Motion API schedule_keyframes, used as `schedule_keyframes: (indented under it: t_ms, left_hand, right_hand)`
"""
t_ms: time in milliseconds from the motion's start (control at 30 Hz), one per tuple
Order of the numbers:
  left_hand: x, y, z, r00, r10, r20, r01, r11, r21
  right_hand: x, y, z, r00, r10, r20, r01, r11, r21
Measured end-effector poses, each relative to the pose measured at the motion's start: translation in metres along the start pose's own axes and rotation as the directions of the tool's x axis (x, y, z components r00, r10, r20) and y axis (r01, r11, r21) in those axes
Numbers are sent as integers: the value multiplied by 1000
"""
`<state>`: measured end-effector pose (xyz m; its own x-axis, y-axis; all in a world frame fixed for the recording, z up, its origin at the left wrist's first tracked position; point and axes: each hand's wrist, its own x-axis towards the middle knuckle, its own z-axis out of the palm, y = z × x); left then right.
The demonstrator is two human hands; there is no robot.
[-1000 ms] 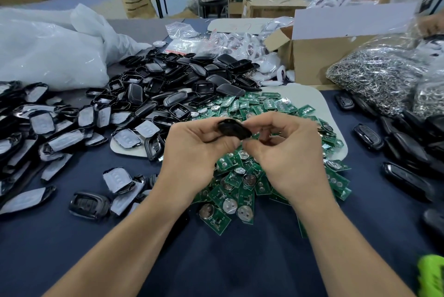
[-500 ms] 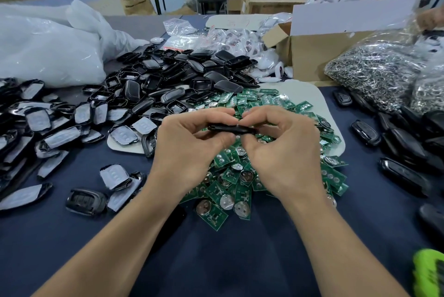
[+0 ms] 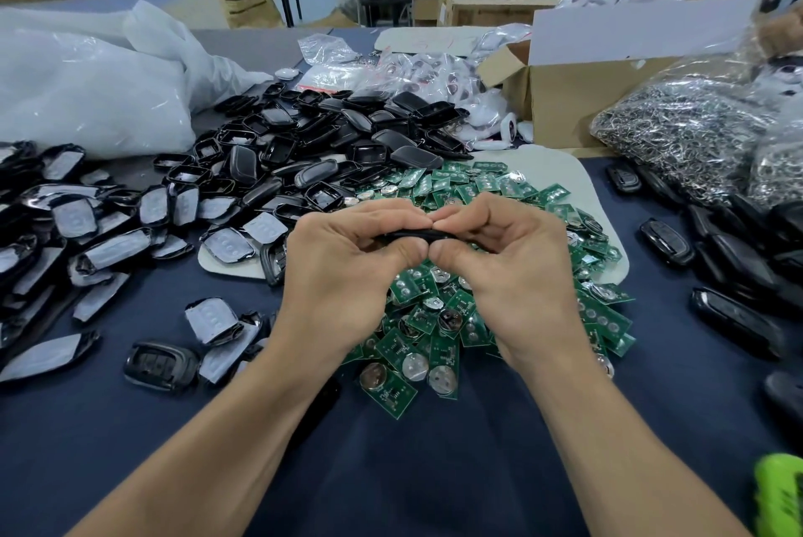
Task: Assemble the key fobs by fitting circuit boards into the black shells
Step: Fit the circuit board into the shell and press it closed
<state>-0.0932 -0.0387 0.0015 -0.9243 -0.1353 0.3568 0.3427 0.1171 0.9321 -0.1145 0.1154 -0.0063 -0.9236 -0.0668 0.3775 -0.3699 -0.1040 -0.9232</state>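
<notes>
The left hand (image 3: 343,271) pinches the left end of a black key fob shell (image 3: 417,236). The shell is held edge-on above the green circuit boards (image 3: 434,345), long axis running left-right. The right hand (image 3: 512,271) pinches its right end.

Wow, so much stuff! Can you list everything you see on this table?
circuit boards: many, green, heap below the grips
empty shells: many, black, heap behind, centre-left
film-covered shells: many, black and white, left side
closed fobs: several, black, right side
rings: many, silver, bagged, far right
cardboard box: one, brown, back right
plastic sack: one, white, back left
tablecloth: one, dark blue, underneath
held shell: one, black, between both grips
left grip: one, pinches the held shell's left end
right grip: one, pinches its right end
</notes>
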Motion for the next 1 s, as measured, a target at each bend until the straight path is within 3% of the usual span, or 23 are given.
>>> schedule_keyframes:
  t_ms: [233, 433, 1000]
  left_hand:
    - [1, 0, 0, 1000, -20, -10, 20, 1000, 10]
    - [2, -1, 2, 1000, -5, -30, 8, 994, 105]
    - [2, 2, -3, 999, -42, -17, 44, 989, 141]
  right_hand:
    - [0, 1, 1, 1000, 7, -23, -8, 999, -51]
    - [0, -1, 0, 999, 4, -38, -14, 967, -256]
    - [-4, -2, 0, 999, 32, -26, -37, 974, -223]
